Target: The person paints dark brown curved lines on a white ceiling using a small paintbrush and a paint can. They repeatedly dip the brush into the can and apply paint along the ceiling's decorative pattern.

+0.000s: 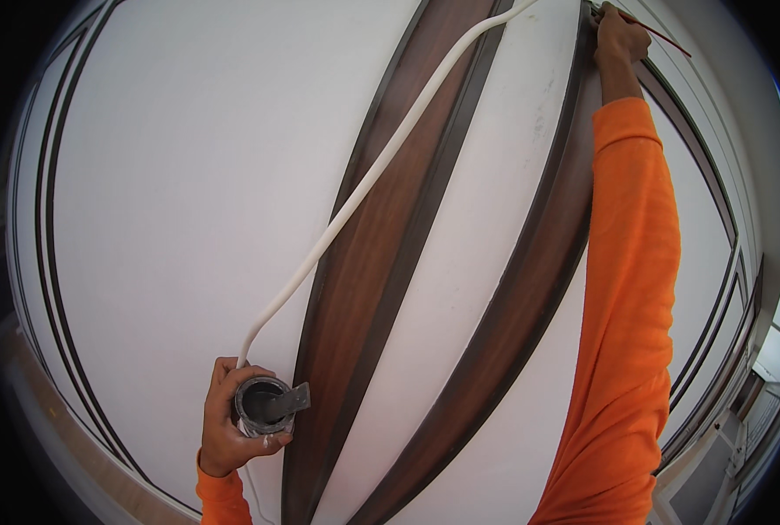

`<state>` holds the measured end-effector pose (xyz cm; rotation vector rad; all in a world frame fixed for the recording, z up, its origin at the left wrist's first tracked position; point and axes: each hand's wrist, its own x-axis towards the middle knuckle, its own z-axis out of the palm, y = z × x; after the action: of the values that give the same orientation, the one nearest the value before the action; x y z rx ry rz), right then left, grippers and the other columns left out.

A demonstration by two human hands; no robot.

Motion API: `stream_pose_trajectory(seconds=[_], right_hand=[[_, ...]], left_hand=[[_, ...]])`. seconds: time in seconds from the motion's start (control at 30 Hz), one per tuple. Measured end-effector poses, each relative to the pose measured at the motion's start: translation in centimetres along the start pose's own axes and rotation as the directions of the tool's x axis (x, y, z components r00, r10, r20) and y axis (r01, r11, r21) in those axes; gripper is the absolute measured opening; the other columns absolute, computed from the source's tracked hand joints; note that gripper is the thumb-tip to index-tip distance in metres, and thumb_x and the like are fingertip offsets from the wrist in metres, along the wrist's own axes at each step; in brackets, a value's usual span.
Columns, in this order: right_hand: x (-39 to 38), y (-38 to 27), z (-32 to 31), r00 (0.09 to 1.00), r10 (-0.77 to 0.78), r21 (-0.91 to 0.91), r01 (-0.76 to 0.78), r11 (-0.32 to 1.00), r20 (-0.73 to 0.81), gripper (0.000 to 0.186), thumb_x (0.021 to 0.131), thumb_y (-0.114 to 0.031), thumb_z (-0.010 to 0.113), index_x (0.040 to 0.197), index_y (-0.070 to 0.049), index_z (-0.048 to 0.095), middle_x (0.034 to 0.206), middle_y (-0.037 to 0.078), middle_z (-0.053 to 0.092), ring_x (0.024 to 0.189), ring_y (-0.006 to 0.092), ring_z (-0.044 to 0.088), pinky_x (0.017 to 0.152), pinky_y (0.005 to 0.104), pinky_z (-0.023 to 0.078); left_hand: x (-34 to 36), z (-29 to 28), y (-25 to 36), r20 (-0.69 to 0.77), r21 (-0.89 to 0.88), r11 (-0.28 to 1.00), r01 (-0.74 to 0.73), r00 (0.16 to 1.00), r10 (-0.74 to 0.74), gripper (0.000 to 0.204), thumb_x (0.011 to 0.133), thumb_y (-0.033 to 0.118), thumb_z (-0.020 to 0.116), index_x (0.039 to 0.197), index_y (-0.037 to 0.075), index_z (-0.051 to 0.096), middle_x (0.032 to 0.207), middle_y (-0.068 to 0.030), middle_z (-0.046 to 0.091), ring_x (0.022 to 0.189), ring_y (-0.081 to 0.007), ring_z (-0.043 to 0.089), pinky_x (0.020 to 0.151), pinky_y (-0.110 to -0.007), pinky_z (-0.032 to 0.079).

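Against a white wall with dark wood trim (530, 289), the right hand (619, 37) pinches a thin brush (661, 35) high overhead; the left hand (232, 420) grips a paint can (263, 407) far below.

One package appears: a small round tin (264, 406), open at the top, low in the view left of centre. Its outer wall is pale and smeared, its inside dark grey, and a flat dark piece lies across its rim. No labels, signs or screens are visible.
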<state>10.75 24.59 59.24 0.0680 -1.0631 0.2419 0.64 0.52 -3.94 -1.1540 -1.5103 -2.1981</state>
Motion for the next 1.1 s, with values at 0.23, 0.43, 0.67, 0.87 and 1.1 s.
stream_pose_trajectory(seconds=[0.23,0.43,0.67,0.87,1.1], right_hand=[[1.3,1.7,0.8,0.998,-0.044,-0.078,0.041,0.996,-0.037,0.031,0.090,-0.025,0.075,0.106,0.002,0.074,0.101,0.017,0.076,0.090,0.0279,0.074,0.085,0.0383,0.057],[0.8,3.5,1.2,0.996,-0.068,-0.111,0.061,0.992,-0.056,0.032,0.087,-0.024,0.079,0.104,0.003,0.074,0.096,0.015,0.077,0.085,0.0243,0.075,0.084,0.0351,0.059],[0.1,6.2,1.9,0.990,-0.123,-0.147,0.111,0.983,-0.075,0.035,0.083,-0.023,0.083,0.102,0.004,0.074,0.090,0.013,0.078,0.080,0.0200,0.076,0.082,0.0313,0.061],[0.8,6.8,1.5,0.998,-0.057,-0.101,0.053,0.993,-0.036,0.037,0.081,-0.025,0.085,0.102,0.004,0.074,0.090,0.012,0.078,0.079,0.0177,0.076,0.083,0.0302,0.062],[-1.7,5.9,0.4,1.000,0.016,-0.125,-0.016,0.992,-0.005,0.035,0.082,-0.025,0.084,0.100,0.004,0.075,0.092,0.012,0.078,0.079,0.0185,0.076,0.083,0.0304,0.062]], left_hand=[[0.1,0.3,-0.2,0.015,0.054,0.998,-0.041,0.999,0.040,0.071,0.055,0.031,0.093,0.115,0.004,0.067,0.108,-0.0065,0.052,0.104,-0.0211,0.054,0.093,-0.034,0.049],[0.1,0.3,-0.8,0.024,0.034,0.999,-0.034,0.999,0.033,0.071,0.055,0.032,0.094,0.115,0.004,0.067,0.106,-0.0064,0.054,0.105,-0.0216,0.053,0.091,-0.034,0.049],[-0.5,1.1,-3.6,-0.006,0.001,1.000,-0.016,1.000,0.016,0.072,0.054,0.033,0.094,0.114,0.004,0.067,0.105,-0.0069,0.057,0.106,-0.0228,0.051,0.091,-0.035,0.049],[-0.2,0.7,-4.1,0.043,0.052,0.996,-0.071,0.997,0.068,0.072,0.055,0.032,0.094,0.116,0.004,0.067,0.107,-0.0082,0.057,0.107,-0.0235,0.051,0.093,-0.036,0.048],[-0.1,1.0,-3.5,0.035,0.002,1.000,-0.022,0.999,0.021,0.072,0.055,0.033,0.093,0.116,0.004,0.067,0.107,-0.0084,0.057,0.107,-0.0239,0.051,0.093,-0.035,0.048]])
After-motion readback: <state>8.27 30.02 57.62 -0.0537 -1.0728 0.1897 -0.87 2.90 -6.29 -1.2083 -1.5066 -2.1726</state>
